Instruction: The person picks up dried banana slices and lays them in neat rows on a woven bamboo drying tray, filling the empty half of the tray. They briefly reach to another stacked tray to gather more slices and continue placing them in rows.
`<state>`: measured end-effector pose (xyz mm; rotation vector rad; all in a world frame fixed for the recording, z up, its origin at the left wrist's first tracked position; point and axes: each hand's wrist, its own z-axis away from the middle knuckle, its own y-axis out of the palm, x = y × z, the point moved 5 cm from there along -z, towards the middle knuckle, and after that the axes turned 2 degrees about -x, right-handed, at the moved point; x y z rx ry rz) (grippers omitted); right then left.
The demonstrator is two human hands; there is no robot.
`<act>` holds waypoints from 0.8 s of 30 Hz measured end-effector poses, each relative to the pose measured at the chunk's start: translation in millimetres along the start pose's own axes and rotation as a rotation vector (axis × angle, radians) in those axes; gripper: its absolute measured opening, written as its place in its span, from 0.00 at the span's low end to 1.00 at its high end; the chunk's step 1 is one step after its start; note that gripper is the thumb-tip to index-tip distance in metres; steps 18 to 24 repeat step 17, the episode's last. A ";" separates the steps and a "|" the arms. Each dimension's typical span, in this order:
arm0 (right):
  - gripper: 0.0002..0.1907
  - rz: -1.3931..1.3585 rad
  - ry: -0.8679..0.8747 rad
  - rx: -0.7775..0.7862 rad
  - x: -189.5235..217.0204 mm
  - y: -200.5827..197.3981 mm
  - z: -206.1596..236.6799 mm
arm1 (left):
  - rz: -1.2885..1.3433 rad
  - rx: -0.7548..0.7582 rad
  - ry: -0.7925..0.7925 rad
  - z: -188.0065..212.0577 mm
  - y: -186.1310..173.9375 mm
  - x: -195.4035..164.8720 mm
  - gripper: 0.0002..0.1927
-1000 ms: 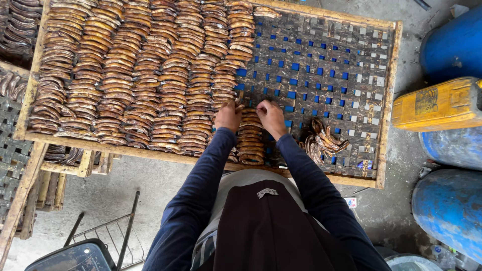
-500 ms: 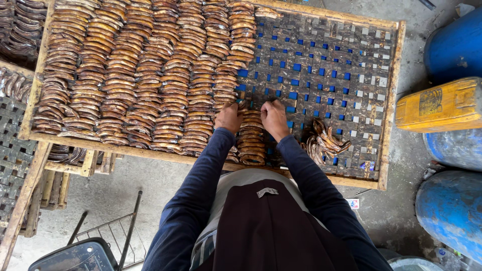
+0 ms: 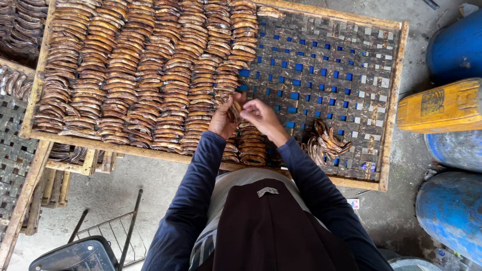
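A wooden-framed drying tray (image 3: 394, 105) with a woven dark mesh holds several long rows of curved brown dried slices (image 3: 140, 75) on its left half. My left hand (image 3: 223, 119) grips a brown slice (image 3: 235, 109) above the short row (image 3: 251, 145) nearest me. My right hand (image 3: 262, 118) is beside it, fingers pinched at the same slice. A loose heap of brown slices (image 3: 326, 144) lies on the mesh to the right of my right forearm. Both arms wear dark blue sleeves.
Blue drums (image 3: 457, 47) and a yellow canister (image 3: 442, 106) stand at the right. More trays with slices (image 3: 15, 85) sit at the left. A wire rack and a dark seat (image 3: 80, 253) are on the concrete floor at lower left.
Both hands have lifted from the short row and come together, now holding one slice above it. The view has shifted slightly.
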<state>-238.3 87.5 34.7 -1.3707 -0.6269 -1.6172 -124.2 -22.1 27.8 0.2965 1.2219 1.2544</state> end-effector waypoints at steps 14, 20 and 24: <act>0.09 0.230 -0.092 -0.081 -23.1 -20.1 -18.8 | -0.163 -0.276 0.050 -14.0 -42.8 15.5 0.07; 0.10 0.395 -0.159 -0.084 -24.5 -29.4 -29.4 | -0.238 -0.319 0.022 -15.5 -38.9 16.7 0.08; 0.10 0.395 -0.159 -0.084 -24.5 -29.4 -29.4 | -0.238 -0.319 0.022 -15.5 -38.9 16.7 0.08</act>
